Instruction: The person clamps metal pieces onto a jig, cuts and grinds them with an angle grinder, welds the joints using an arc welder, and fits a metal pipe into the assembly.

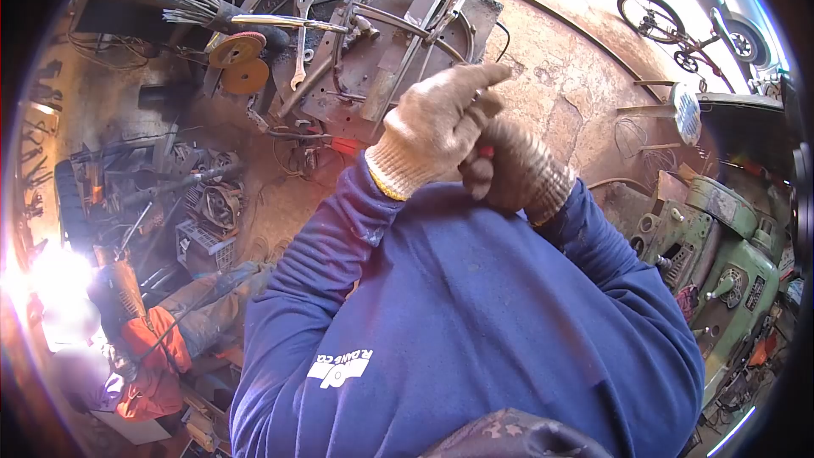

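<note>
My left hand, in a pale knit work glove, is raised in front of my chest with its index side stretched out to the right. Its fingers look open and overlap my right hand, which is in a darker, dirty glove and partly smeared by motion. My right hand's fingers are curled, with a small red thing showing between them; I cannot make out what it is. Just beyond both hands lies a metal work table with curved bars, clamps and a wrench.
Discs and wire-like rods lie at the upper left. A person in orange-red clothing is at the lower left beside bright glare. A green machine stands right, a round-topped stool and bicycle upper right.
</note>
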Available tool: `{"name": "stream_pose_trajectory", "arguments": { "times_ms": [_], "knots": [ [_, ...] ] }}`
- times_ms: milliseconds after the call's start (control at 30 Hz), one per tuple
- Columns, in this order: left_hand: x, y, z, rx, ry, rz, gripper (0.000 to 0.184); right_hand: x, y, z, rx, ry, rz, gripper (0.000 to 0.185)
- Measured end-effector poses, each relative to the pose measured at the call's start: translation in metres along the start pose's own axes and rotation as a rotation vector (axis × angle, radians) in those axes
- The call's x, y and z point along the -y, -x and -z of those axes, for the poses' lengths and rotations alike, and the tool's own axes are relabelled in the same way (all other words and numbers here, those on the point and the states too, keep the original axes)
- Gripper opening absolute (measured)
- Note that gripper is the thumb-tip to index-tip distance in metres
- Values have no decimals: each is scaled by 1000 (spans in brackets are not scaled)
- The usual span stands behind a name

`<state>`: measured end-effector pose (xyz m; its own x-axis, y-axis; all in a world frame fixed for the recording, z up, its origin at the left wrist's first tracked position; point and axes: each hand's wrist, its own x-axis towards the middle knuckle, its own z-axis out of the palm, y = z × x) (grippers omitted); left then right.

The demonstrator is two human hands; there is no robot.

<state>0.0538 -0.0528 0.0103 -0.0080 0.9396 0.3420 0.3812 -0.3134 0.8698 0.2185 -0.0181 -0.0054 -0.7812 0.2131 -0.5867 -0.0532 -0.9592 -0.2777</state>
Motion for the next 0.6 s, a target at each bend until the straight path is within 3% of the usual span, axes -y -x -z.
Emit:
{"name": "stream_pose_trajectory", "arguments": {
  "times_ms": [33,67,100,133,233,300,333,367,467,533,567,600],
  "knots": [
    [-1,1,5,14,76,117,30,-4,2,1,-1,6,0,16],
    [3,0,7,-48,100,122,32,-10,6,4,-29,123,29,20],
    [6,1,8,-108,125,128,35,-14,10,7,-56,239,57,35],
    [4,3,10,-112,126,128,35,-8,15,9,-27,291,53,34],
    [-11,15,20,-115,54,-12,39,-4,33,8,-87,470,137,33],
    [-30,28,27,-95,176,-43,41,-11,40,16,-91,903,369,37],
    [-24,32,31,-92,-10,-230,36,-11,49,8,-151,769,334,39],
    [-28,43,35,-50,-34,-191,40,-10,56,2,-209,633,299,40],
    [-23,75,26,-32,149,126,55,-9,56,3,-308,957,371,44],
    [-25,80,16,-187,325,405,77,-2,59,-13,-317,1237,324,43],
    [-24,80,12,-190,317,404,77,2,62,-31,-309,1237,328,43],
    [-24,80,9,-138,67,429,85,4,64,-49,-302,1372,311,42]
  ]
}}
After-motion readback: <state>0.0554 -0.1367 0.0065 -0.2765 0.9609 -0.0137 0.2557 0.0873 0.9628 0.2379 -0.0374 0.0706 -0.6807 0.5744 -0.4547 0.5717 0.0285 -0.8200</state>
